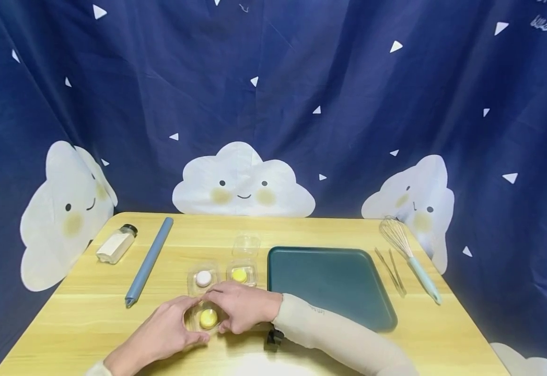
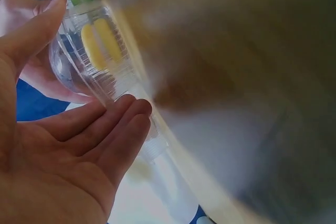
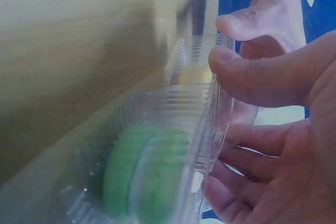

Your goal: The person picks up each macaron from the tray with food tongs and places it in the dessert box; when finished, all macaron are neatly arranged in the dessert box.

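Note:
A clear plastic box (image 1: 190, 317) with a domed lid and a yellow macaron (image 1: 208, 318) inside sits near the table's front edge. My left hand (image 1: 172, 325) grips its left side, thumb in front and fingertips at the far edge. On the opposite side my right hand (image 1: 242, 307) holds the rim between thumb and fingers. In the right wrist view a box with a green macaron (image 3: 147, 174) stands beside it, hidden from the head view by my right hand. Behind are a boxed pale pink macaron (image 1: 203, 278) and another yellow macaron (image 1: 239, 275), its box lid (image 1: 246, 245) folded back.
A dark green tray (image 1: 320, 282) lies right of the boxes, partly under my right forearm. Beyond it are metal tongs (image 1: 392, 271) and a whisk (image 1: 414, 261). On the left lie a blue rolling pin (image 1: 149, 261) and a jar of white powder (image 1: 117, 244).

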Tool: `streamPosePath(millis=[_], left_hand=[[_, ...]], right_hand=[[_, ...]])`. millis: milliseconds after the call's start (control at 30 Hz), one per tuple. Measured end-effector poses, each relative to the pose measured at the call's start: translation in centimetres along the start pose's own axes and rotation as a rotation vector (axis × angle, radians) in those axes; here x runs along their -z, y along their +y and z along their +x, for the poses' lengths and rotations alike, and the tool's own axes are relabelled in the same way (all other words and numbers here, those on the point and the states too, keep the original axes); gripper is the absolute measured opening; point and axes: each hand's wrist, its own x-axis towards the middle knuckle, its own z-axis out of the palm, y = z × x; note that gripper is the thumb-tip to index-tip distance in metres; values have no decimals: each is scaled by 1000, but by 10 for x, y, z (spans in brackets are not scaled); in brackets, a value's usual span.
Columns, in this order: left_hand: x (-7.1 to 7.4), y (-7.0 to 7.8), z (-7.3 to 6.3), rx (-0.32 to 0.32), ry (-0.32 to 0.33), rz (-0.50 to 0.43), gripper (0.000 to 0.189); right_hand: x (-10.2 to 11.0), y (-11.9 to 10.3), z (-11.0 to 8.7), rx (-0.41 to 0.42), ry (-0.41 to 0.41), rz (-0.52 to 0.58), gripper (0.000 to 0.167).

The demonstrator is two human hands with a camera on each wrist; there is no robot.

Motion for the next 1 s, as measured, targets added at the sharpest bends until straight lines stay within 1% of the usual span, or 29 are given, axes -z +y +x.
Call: streamPosePath(millis=[200, 300, 467, 633, 867, 1000], left_hand=[[2, 2, 0, -59, 11, 35, 76], [2, 2, 0, -78, 8, 45, 75], [2, 1, 0, -69, -8, 56, 75], [1, 2, -1, -52, -20, 48, 78], [2, 6, 0, -56, -9, 64, 74], [1, 7, 0, -41, -33, 62, 76]], right_hand=[[-1, -3, -1, -45, 6, 19, 70], [-1, -5, 0, -65, 3, 12, 68], [-1, -7, 1, -61, 12, -2, 68], [-2, -9, -4, -55, 45, -1, 73], [-4, -12, -2, -41, 82, -63, 71], [-5, -13, 1, -40, 76, -79, 71]])
